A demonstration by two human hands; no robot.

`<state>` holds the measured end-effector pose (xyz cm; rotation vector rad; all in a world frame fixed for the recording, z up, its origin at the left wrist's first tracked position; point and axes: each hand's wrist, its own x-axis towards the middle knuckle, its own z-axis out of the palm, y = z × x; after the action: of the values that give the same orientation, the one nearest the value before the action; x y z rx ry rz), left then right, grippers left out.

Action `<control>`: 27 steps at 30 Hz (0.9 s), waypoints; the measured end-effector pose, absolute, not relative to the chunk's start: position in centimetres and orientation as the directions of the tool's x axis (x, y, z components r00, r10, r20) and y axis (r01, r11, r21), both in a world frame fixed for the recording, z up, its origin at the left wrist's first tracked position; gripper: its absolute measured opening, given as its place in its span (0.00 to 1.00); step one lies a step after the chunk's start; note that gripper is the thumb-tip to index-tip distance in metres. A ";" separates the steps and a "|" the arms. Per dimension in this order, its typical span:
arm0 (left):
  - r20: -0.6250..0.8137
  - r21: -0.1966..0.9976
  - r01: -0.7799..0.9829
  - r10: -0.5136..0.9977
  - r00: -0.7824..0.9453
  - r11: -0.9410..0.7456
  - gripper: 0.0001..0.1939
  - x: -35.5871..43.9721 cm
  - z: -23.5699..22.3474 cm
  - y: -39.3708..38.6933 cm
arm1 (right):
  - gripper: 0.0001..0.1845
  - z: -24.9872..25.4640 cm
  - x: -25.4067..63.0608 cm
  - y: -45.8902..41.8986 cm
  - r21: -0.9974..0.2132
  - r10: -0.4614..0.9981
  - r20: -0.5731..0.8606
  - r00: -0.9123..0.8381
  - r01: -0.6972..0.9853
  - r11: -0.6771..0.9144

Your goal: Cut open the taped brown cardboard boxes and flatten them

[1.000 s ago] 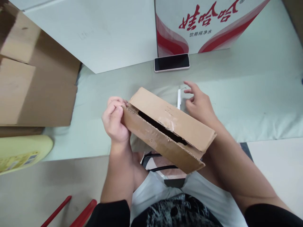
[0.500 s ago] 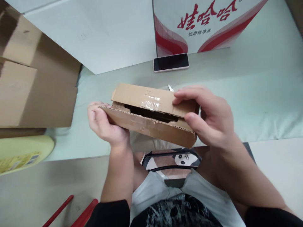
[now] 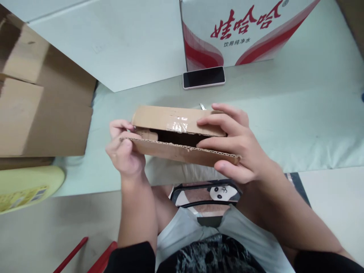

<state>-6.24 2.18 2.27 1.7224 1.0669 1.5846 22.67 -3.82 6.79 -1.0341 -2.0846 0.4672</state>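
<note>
A small brown cardboard box [image 3: 159,116] is held up in front of me, its two top flaps parted by a dark gap. Clear tape clings to the far flap. My left hand [image 3: 125,149] grips the left end, thumb on the near flap [image 3: 176,152]. At the right end, my right hand [image 3: 237,142] has some fingers over the far flap and in the gap, with the thumb outside the near flap. What the box holds inside is too dark to see. Just behind it, a small metal tool tip [image 3: 202,107] shows, mostly hidden.
A phone [image 3: 204,77] lies on the pale green cloth [image 3: 298,113] before a white and red carton [image 3: 241,30]. Large cardboard boxes [image 3: 62,102] and a yellow-green bottle [image 3: 28,185] are at left. A panda-print bag [image 3: 204,195] rests by my lap; red legs [image 3: 71,254] stand below.
My right hand has shifted left, its fingers now reaching into the gap and round the near flap. The near flap has lifted and the gap looks wider at the right.
</note>
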 end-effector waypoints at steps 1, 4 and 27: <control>0.614 0.779 0.194 0.788 -0.042 -0.596 0.22 -6.5 2.4 2.3 | 0.22 6.6 22.8 -3.8 -0.599 0.794 0.466 -0.390 0.521 0.608; 0.678 0.726 0.194 0.734 -0.043 -0.659 0.25 -6.8 2.5 2.5 | 0.26 6.0 22.8 -3.6 -0.612 0.795 0.464 -0.390 0.508 0.606; 0.546 0.804 0.155 0.816 0.189 -0.574 0.26 -7.6 2.9 1.1 | 0.28 3.0 20.6 -2.1 -0.723 0.720 0.690 0.072 0.073 0.686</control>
<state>-7.61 1.12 2.88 1.8687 0.9081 1.4178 20.58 -2.08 2.99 -0.7048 -1.4380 0.5517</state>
